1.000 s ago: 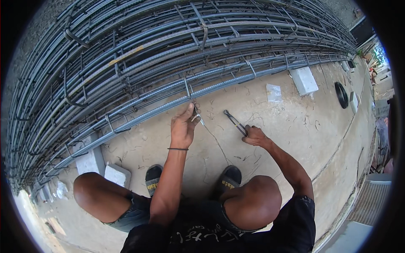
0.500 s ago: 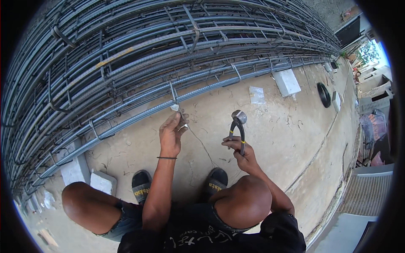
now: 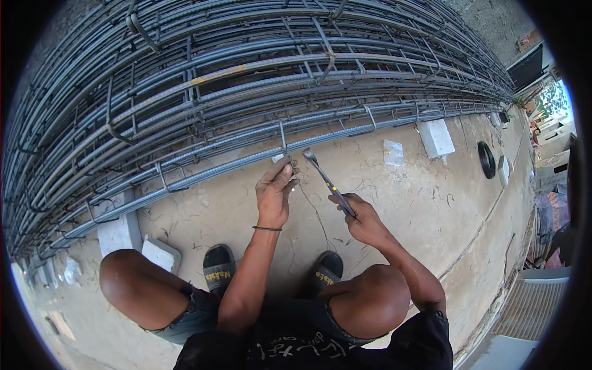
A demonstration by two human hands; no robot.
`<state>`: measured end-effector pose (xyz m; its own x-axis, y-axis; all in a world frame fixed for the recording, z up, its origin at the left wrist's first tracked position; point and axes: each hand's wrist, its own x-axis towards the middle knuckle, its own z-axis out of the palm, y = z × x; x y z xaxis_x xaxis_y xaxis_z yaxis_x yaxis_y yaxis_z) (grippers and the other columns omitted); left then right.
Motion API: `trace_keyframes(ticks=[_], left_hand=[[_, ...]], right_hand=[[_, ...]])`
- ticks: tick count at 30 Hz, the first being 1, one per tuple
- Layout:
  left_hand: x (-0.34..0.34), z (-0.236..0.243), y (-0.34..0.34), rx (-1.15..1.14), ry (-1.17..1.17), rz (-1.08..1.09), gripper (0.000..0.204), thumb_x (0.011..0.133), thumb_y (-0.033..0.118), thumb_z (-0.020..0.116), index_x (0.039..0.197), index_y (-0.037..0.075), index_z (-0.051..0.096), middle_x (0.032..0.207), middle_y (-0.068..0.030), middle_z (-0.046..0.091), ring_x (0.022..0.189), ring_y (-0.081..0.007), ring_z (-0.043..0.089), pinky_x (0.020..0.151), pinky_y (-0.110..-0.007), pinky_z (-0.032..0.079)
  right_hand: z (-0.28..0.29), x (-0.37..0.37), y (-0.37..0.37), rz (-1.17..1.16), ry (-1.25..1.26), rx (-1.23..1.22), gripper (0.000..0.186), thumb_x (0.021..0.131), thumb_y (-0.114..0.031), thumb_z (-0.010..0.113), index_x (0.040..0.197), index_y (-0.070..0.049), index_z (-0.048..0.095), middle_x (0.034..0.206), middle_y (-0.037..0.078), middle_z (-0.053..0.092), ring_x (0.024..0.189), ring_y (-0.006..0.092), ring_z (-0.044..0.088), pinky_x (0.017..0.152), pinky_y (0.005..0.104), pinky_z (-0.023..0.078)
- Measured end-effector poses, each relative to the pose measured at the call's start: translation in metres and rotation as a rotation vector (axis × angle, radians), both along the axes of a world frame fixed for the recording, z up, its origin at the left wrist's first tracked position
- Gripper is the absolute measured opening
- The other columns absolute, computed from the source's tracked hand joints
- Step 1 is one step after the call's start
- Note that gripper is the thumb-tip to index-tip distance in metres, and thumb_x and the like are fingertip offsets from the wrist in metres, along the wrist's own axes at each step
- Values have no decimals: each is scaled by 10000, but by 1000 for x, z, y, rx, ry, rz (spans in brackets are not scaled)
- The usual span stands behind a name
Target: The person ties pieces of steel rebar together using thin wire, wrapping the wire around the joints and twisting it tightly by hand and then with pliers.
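My left hand (image 3: 274,192) is closed, fingers pinched on a thin tie wire (image 3: 316,213) that trails to the floor near my right sandal. A small pale lump (image 3: 278,158), perhaps a spacer block, shows at its fingertips, just under the lowest steel bar (image 3: 246,161) of the rebar cage (image 3: 228,92). Whether the fingers hold the lump too, I cannot tell. My right hand (image 3: 359,219) grips a pair of end-cutting pincers (image 3: 328,180) by dark handles with yellow marks. The pincers' head points up and left, close to my left fingertips but apart from them.
White blocks (image 3: 436,138) stand under and beside the cage, with another (image 3: 161,254) by my left sandal (image 3: 218,268). A clear plastic packet (image 3: 393,153) and a black coil (image 3: 486,160) lie to the right. Wire scraps litter the concrete floor (image 3: 407,240).
The pincers have swung from upright to a leftward tilt, their head now nearer my left hand. The whole view has shifted, so the scene sits further right. My left hand stays by the bar.
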<state>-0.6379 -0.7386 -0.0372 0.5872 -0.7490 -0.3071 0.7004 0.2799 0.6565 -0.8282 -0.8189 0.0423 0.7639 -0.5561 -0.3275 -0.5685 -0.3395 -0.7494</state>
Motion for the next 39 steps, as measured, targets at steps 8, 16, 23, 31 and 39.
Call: trace_keyframes(ticks=[8,16,23,31,39], left_hand=[[-7,9,-2,-55,82,14,309,910,96,582,1203,-1,568,1118,-116,629,1053,-225,601,878,-372,504],[-13,10,-7,-143,113,-38,280,955,108,492,1196,-26,538,1169,-133,590,1101,-266,578,929,-422,496],[-16,16,-6,-182,188,-46,288,966,91,454,1223,-29,508,1185,-132,573,1118,-258,566,917,-416,516],[-18,15,-6,-176,218,-44,326,963,91,459,1266,-30,467,1205,-126,562,1125,-253,559,935,-412,508],[-17,4,-2,-332,351,-203,505,914,321,564,1310,32,443,1265,-154,531,1208,-263,492,1023,-452,372]], right_hand=[[32,24,7,191,169,-571,541,724,69,449,1265,85,442,1227,264,441,1108,423,455,970,454,386],[52,27,7,322,281,-617,575,692,55,476,1261,119,420,1211,319,403,1062,466,440,953,476,387],[42,27,13,347,257,-748,573,687,4,530,1231,142,417,1164,331,401,999,442,467,847,512,424],[23,29,8,85,171,-677,299,836,-98,547,1063,81,470,833,283,555,736,452,559,678,499,471],[6,24,0,-88,84,420,316,964,-297,499,908,8,561,660,99,602,509,226,570,515,366,476]])
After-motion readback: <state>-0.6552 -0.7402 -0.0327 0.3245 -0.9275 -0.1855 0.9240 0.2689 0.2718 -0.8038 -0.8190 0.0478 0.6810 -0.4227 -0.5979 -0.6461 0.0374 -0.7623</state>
